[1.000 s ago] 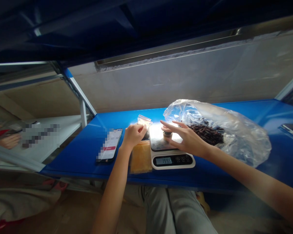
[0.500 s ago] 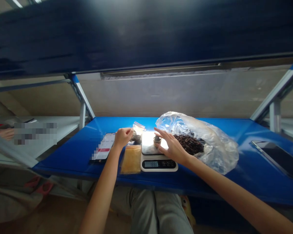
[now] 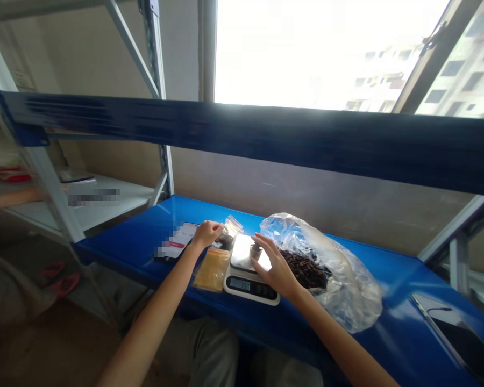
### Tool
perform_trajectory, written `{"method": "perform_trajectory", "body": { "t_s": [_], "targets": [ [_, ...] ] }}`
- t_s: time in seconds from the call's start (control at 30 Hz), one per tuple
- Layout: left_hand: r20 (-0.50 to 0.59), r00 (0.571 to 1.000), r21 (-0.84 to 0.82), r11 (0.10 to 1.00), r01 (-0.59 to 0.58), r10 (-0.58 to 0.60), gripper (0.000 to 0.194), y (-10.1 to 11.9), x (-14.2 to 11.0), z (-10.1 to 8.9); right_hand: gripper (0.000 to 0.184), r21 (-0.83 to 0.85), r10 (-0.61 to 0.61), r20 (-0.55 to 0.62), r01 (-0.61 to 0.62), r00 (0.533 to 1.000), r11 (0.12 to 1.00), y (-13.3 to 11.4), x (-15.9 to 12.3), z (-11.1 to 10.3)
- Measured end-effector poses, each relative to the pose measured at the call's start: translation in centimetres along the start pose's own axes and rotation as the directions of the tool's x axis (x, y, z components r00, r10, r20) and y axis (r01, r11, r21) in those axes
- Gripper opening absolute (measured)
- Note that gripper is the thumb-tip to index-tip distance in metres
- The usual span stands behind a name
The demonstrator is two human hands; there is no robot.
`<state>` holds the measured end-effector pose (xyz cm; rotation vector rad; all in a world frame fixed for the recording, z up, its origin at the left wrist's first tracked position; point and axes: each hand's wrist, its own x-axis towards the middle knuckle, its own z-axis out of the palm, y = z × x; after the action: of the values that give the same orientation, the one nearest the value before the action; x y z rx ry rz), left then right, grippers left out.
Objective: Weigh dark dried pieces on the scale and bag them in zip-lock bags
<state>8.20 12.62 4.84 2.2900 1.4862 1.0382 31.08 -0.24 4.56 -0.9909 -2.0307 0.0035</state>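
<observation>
Two hands work above a blue shelf (image 3: 395,285). The left hand (image 3: 207,234) pinches a small zip bag (image 3: 233,226), with a phone (image 3: 176,241) just left of its fingers and a yellow packet (image 3: 212,270) below them. The right hand (image 3: 276,265) spreads its fingers open just beside a small cup (image 3: 255,251) on a kitchen scale (image 3: 250,286). Right of those fingers lies a clear plastic bag (image 3: 347,274) of dark dried pieces (image 3: 303,270).

Scale (image 3: 248,286) LCD digits too small to read; phone (image 3: 176,241) screen pixelated, illegible.
</observation>
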Motion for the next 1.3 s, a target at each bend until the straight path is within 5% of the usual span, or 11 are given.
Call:
{"method": "perform_trajectory", "body": {
  "t_s": [0.23, 0.4, 0.53, 0.7, 1.03, 1.3],
  "targets": [
    [-0.007, 1.0, 0.005, 1.0, 0.023, -0.023, 0.044, -0.3, 0.1, 0.3, 0.034, -0.137, -0.018, -0.057, 0.01, 0.998, 0.99, 0.1, 0.2, -0.3],
    [0.002, 1.0, 0.001, 1.0, 0.028, -0.028, 0.042, -0.4, 0.0, 0.5, 0.025, -0.228, 0.178, -0.111, -0.2, 0.978, 0.953, 0.7, 0.7, -1.8],
    [0.021, 1.0, -0.001, 1.0, 0.009, -0.009, 0.043, -0.3, 0.0, 0.4, 0.028, -0.316, 0.467, -0.044, -0.455, 0.883, 0.832, 2.1, 0.7, -3.5],
    [0.027, 1.0, 0.022, 1.0, 0.0, 0.0, 0.041, -0.4, 0.0, 0.3, 0.03, -0.517, 0.643, 0.065, -0.526, 0.763, 0.676, 3.5, 0.2, -4.3],
    [0.005, 1.0, 0.045, 0.999, 0.023, -0.024, 0.04, -1.4, 0.3, 0.6, 0.017, -0.486, 0.654, 0.061, -0.55, 0.754, 0.679, 2.5, 0.6, -4.2],
    [0.018, 0.999, 0.019, 0.999, 0.045, -0.045, 0.041, -1.6, 0.2, 0.5, 0.028, -0.436, 0.658, 0.087, -0.565, 0.748, 0.7, 2.9, 0.5, -4.2]
  ]
}}
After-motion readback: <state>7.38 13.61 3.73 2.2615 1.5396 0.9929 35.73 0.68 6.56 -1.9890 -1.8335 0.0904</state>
